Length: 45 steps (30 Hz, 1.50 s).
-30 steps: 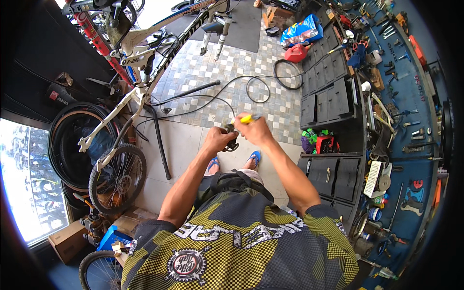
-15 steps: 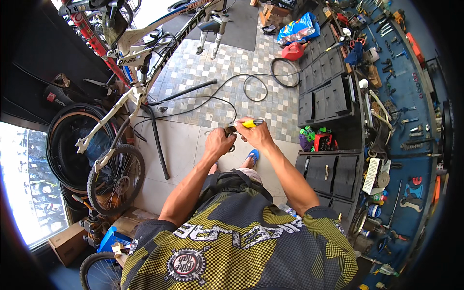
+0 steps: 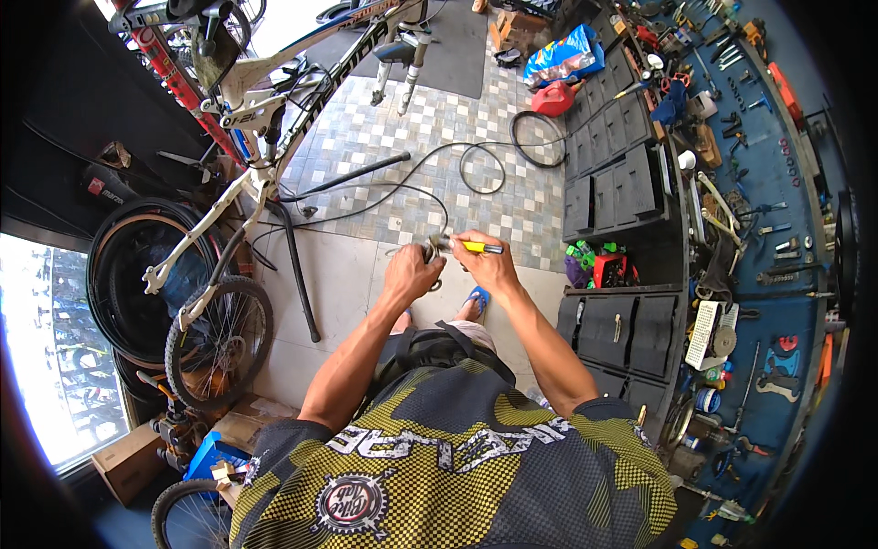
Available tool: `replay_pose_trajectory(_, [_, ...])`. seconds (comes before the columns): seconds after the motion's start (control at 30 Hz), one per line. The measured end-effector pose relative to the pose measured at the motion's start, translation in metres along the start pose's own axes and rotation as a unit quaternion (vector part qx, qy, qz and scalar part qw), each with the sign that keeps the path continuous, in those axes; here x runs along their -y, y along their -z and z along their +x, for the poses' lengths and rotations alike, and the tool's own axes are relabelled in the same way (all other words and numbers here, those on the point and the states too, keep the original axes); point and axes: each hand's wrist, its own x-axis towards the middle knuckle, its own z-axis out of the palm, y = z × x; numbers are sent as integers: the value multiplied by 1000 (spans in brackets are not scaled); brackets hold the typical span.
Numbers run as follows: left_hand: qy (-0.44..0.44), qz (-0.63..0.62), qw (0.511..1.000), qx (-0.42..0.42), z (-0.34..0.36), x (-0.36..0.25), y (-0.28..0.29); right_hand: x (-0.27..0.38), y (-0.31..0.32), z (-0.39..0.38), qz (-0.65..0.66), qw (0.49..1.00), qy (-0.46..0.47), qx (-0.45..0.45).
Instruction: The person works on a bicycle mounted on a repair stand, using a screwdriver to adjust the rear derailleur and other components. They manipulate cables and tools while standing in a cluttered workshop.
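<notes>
Head view: the left hand (image 3: 411, 272) is clamped on a small dark metal part (image 3: 433, 245), too hidden to identify surely, apparently steadying it above the floor (image 3: 352, 279); the right hand (image 3: 487, 267) pinches a yellow-handled tool (image 3: 476, 246), seemingly for fine control, its tip at the part.

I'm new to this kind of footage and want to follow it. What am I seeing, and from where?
There is no machine here, just a person's two bare hands. Every picture comes from one wide fisheye camera on the head, looking down, so straight edges bend near the rim. The left hand holds a small dark part, mostly hidden by fingers; the right hand grips a yellow tool beside it. On the tiled floor lies a looped black hose or cable. A bike frame stands left, drawers right.
</notes>
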Motion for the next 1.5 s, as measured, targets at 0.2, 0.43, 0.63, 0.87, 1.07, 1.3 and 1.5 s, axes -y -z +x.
replay_pose_trajectory(0.2, [0,18,999,44,-1,6,-9,-9,-5,-9,-20,999,36,-33])
replay_pose_trajectory(0.43, [-65,115,991,-5,-2,5,-5,2,8,5,29,999,30,28])
replay_pose_trajectory(0.63, [-90,110,989,-37,-4,-2,3,17,0,18,-37,993,113,-12])
replay_pose_trajectory(0.87, [-101,158,981,-47,-8,1,1,18,-8,18,-113,986,125,-16])
replay_pose_trajectory(1.07, [-87,162,981,-65,0,7,6,24,-4,14,-179,983,-12,44])
replay_pose_trajectory(1.3, [-92,106,989,-44,6,6,7,6,-3,15,-97,993,57,-26])
replay_pose_trajectory(1.5, [-25,-105,992,67,13,6,23,-9,33,-3,-62,993,-68,-73])
